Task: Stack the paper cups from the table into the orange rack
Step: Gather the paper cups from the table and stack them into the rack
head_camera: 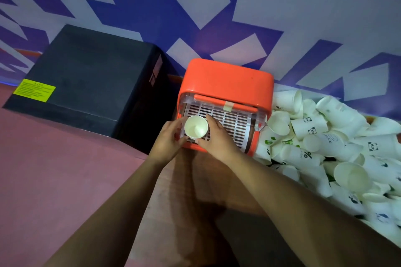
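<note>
Placement is in hand: left hand (166, 137) and right hand (218, 140) both grip one upright paper cup (196, 127) at the near-left corner of the orange rack (227, 80); next, seat it and release.

Upright white paper cup (196, 127) above slatted tray (235, 124) of orange rack (230, 82).

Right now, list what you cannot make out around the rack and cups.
Head view only.
Paper cup: wall and base hidden by its rim, left hand and right hand.
Orange rack: back interior hidden by its top.
Yellow label on the black box: print too small.
Cup pile: cut off by right edge.
</note>
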